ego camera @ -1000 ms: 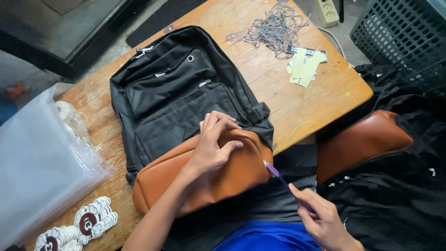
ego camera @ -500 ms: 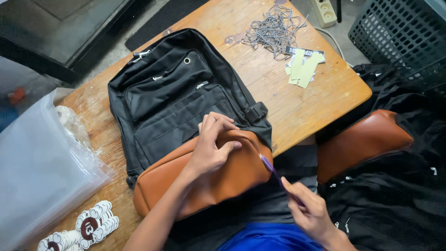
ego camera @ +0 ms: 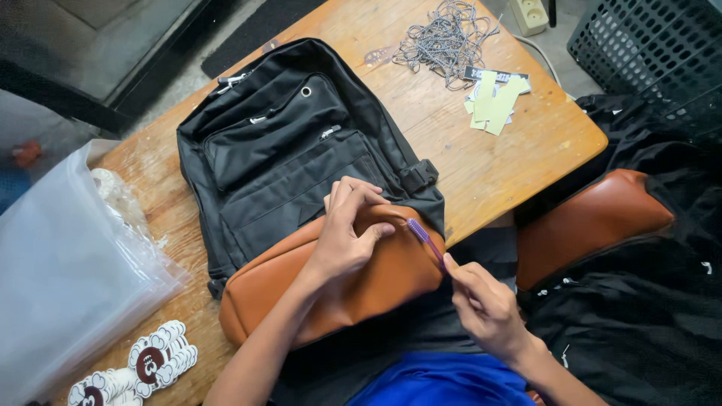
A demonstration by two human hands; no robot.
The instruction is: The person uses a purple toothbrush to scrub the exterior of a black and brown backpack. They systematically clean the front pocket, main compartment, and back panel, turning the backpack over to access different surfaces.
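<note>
- Since the earlier frames, the right hand (ego camera: pixel 487 307) has brought its thin purple tool (ego camera: pixel 426 239) up and to the left, so the tip now meets the top edge of the bag's tan base instead of hovering off to the side.
- The black backpack (ego camera: pixel 293 158) lies flat on its back on a wooden table (ego camera: pixel 526 158), with its tan leather bottom (ego camera: pixel 338 282) turned toward the person and hanging a little over the near edge, which puts the seam within easy reach.
- The left hand (ego camera: pixel 347 237) rests on the leather, fingers curled and pressing down, thumb and forefinger close together by the tool's tip; this seems to steady the spot being worked. Whether it pinches a thread or anything small cannot be told.
- The right hand pinches the tool's lower end between thumb and fingertips, like a pen, angled up toward the seam.
- Right of the person, a second tan-bottomed black bag (ego camera: pixel 594 225) sits beside the table.
- At the table's far end lie a tangle of grey cord (ego camera: pixel 444 37) and some pale yellow paper tags (ego camera: pixel 496 101).
- At left lies a stack of clear plastic bags (ego camera: pixel 68 263), with round white and brown stickers (ego camera: pixel 150 361) in front of it.
</note>
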